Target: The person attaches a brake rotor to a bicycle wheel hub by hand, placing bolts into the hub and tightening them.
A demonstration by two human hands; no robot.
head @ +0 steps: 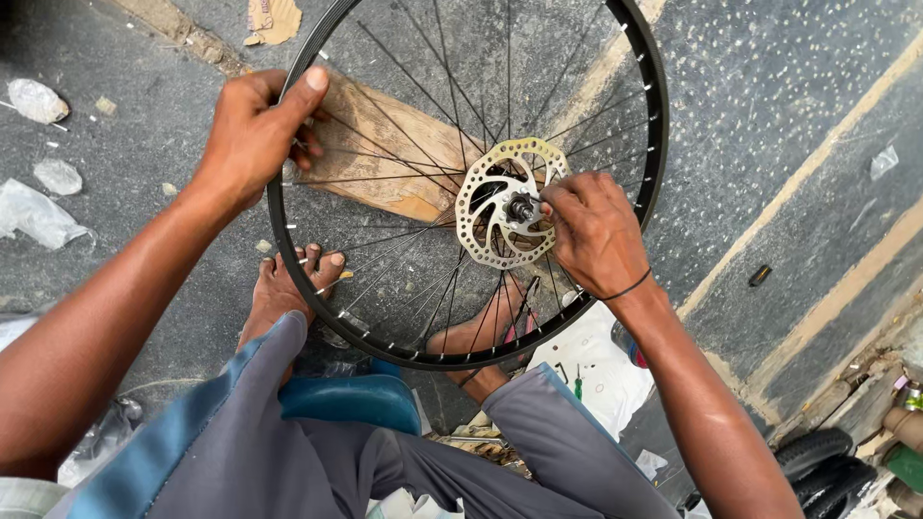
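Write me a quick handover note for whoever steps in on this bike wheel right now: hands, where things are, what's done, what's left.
Left hand: gripping the black rim of the bicycle wheel at its upper left, thumb over the edge, steadying it.
Right hand: fingertips at the hub axle, in the middle of the disc rotor.
Wheel lies flat above the bare feet, over a wooden board on the pavement.
Done: rotor sits on the hub; spokes are laced; no tyre on the rim.
Left: probably whatever is being adjusted at the axle; the pictures do not show how far along that is.
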